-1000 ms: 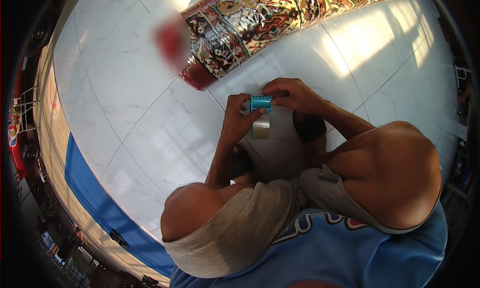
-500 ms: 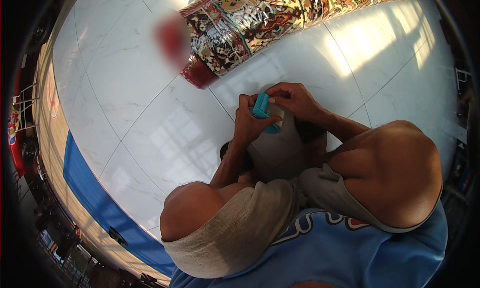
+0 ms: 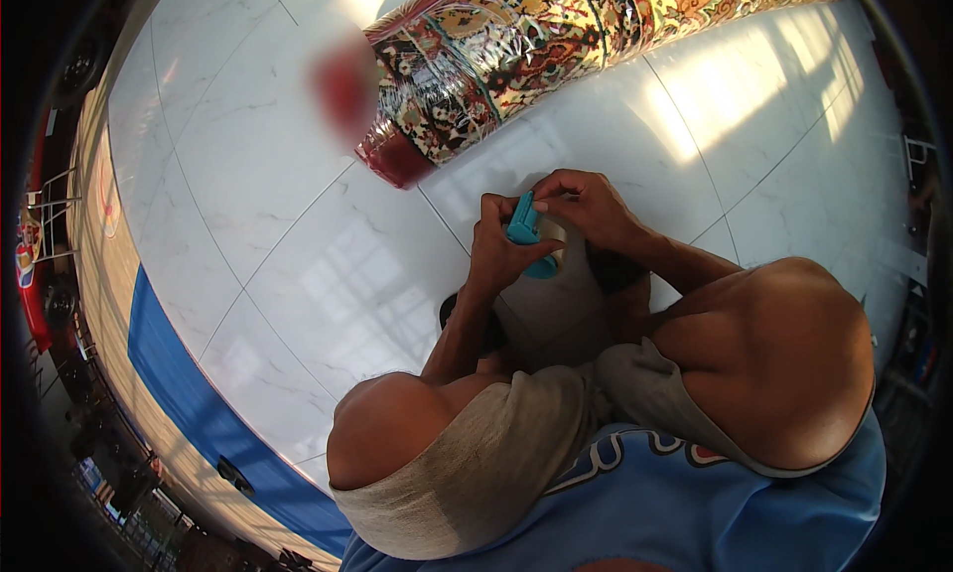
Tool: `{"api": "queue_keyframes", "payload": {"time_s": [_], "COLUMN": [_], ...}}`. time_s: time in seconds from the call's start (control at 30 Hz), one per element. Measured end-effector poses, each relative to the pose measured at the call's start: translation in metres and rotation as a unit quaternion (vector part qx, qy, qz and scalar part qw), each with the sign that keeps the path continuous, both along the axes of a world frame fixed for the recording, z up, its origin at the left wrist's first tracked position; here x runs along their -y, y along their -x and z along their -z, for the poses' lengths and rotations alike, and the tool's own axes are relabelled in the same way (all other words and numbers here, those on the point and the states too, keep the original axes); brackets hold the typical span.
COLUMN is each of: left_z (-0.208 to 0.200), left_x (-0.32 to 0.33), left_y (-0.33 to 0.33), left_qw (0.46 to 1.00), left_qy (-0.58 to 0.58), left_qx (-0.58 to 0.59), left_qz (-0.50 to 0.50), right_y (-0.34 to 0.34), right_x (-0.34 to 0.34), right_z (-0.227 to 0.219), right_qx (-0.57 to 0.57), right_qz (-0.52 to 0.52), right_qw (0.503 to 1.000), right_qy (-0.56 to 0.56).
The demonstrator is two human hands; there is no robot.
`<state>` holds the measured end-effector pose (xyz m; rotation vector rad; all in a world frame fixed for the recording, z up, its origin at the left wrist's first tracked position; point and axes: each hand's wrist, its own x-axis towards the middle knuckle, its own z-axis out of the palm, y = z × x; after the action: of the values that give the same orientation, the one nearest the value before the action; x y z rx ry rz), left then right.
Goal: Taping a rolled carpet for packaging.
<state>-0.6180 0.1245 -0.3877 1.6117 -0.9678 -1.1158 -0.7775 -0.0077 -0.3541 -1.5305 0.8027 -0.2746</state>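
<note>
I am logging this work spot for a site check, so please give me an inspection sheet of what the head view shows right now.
Surface: glossy white marble-look tiled floor, with sun patches.
Job's things: small teal plastic tool, held upright between both hands over a roll of clear tape, mostly hidden.
Clutter: large rolled patterned carpet wrapped in clear plastic film lying on the floor beyond the hands, its red end facing the person.
Grippers: left hand and right hand both closed on the teal tool.
Cables: nothing seen.
Surroundings: blue floor strip at left; the rim is too dark to tell.
</note>
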Motion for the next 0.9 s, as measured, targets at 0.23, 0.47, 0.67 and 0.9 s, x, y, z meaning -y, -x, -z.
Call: {"api": "queue_keyframes", "payload": {"time_s": [0.23,0.47,0.67,0.9], "left_z": [0.005,0.016,0.015,0.014], "left_x": [-0.001,0.001,-0.001,0.0], "left_y": [-0.011,-0.011,-0.007,-0.011], "left_qw": [0.979,0.931,0.902,0.883], "left_qy": [-0.007,0.053,0.077,0.056], "left_qx": [-0.2,-0.36,-0.424,-0.462], "left_qz": [-0.039,-0.017,0.01,0.062], "right_y": [0.0,-0.008,-0.009,-0.013], "right_x": [0.004,0.012,0.024,0.024], "right_z": [0.001,-0.008,-0.014,-0.018], "right_qx": [0.033,0.082,0.093,0.095], "right_qz": [-0.023,-0.033,-0.122,-0.114], "right_qw": [0.99,0.992,0.975,0.975], "right_qy": [0.135,0.084,0.163,0.166]}}
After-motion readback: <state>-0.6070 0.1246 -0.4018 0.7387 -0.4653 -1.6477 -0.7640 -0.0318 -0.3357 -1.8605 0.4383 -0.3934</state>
